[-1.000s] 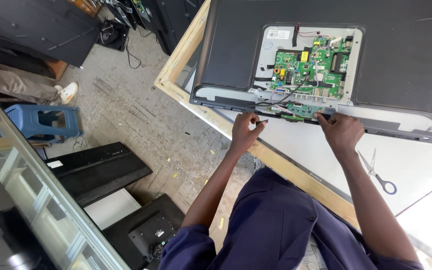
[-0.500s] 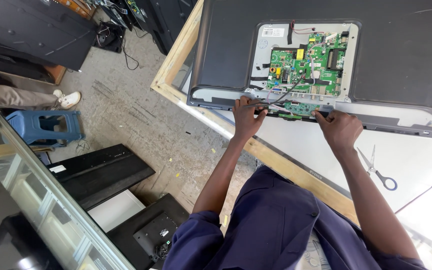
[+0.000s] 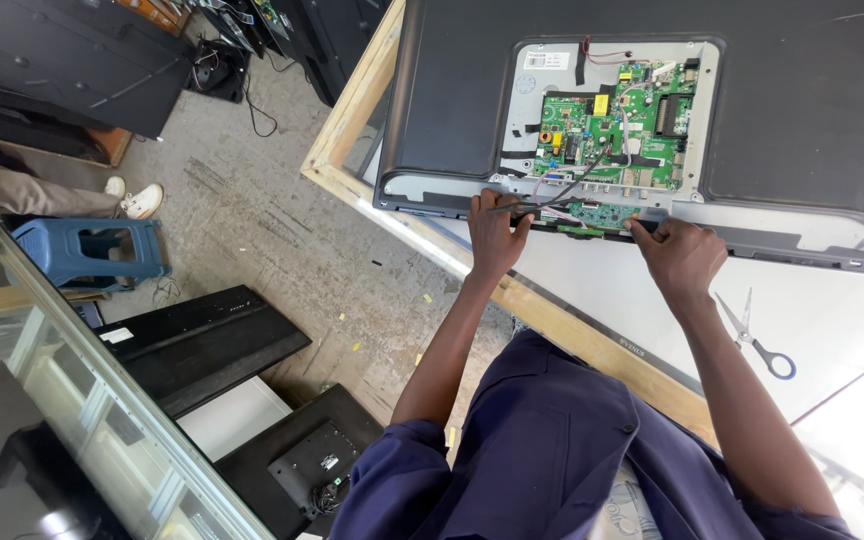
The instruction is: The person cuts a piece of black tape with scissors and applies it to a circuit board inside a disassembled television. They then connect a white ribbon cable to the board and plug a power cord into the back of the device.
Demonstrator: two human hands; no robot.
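We are pinching dark cables with the left hand (image 3: pixel 495 232) and, with the right hand (image 3: pixel 679 255), gripping the small board (image 3: pixel 600 214) at the near edge of the television (image 3: pixel 802 120). The left hand is creeping inward (scissors (image 3: pixel 755 335) untouched), so work stays at this edge.

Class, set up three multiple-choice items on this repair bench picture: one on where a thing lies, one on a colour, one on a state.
1. Where do the scissors lie?
A. on the floor
B. on the white table beside the right hand
C. on the stool

2. What colour is the big circuit board?
A. green
B. red
C. blue

3. In what state is the television?
A. boxed
B. standing upright
C. face down, board exposed

Answers: 1 B, they rest on the table near the right hand. 2 A, it is plainly green. 3 C, its dark back faces up while the left hand touches its lower edge.
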